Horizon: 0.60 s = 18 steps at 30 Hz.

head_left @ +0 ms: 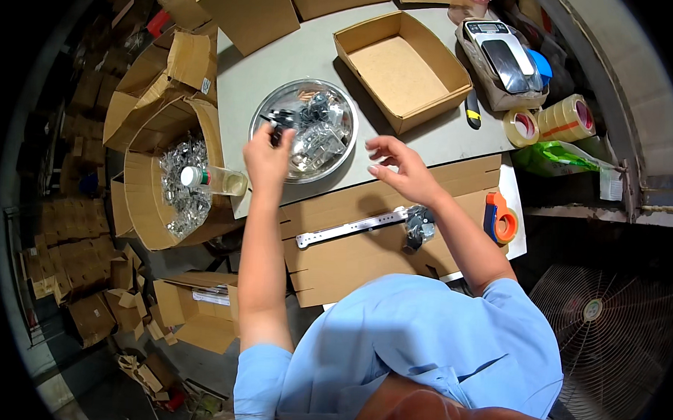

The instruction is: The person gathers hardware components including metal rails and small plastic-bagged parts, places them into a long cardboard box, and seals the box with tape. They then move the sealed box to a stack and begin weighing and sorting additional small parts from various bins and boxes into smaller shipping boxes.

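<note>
Steel bowl (270,106) of bagged parts under left hand (267,160), fingers closed on one.

Bright tabletop, dim edges, fisheye bending

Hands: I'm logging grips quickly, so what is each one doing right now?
Left hand: closed on a small dark part at the metal bowl rim.
Right hand: open, fingers spread, holding nothing.
</note>
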### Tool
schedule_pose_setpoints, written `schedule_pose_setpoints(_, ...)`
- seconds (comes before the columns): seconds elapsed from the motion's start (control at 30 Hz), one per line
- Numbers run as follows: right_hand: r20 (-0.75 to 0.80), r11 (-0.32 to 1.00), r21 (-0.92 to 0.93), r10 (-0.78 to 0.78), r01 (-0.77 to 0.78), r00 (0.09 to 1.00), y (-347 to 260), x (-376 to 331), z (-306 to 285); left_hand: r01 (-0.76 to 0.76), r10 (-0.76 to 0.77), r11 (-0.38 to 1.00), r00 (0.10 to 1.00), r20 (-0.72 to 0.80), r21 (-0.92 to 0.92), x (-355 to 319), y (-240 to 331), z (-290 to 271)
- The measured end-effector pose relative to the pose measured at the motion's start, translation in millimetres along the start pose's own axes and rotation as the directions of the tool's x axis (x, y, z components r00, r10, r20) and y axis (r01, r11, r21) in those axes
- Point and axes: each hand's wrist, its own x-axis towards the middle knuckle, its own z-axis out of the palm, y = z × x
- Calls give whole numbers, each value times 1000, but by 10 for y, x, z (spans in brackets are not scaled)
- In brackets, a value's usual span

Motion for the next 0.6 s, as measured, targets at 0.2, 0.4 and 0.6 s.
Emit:
schedule_pose_setpoints(0.2,-59,917,391,-64,82,996,-116,-214,192,-111,224,936,919,324,-333,-854,782,121)
schedule_pose_setpoints(0.4,-328,945,-82,274,-317,904,599,-974,-573,199,54,874,867,496,-443,-1008,441,215)
schedule_pose_setpoints(0.6,-479,832,-285,306,-475,823,1652,-1622,-819,428,-68,780,783,618,-456,-1226,-35,176)
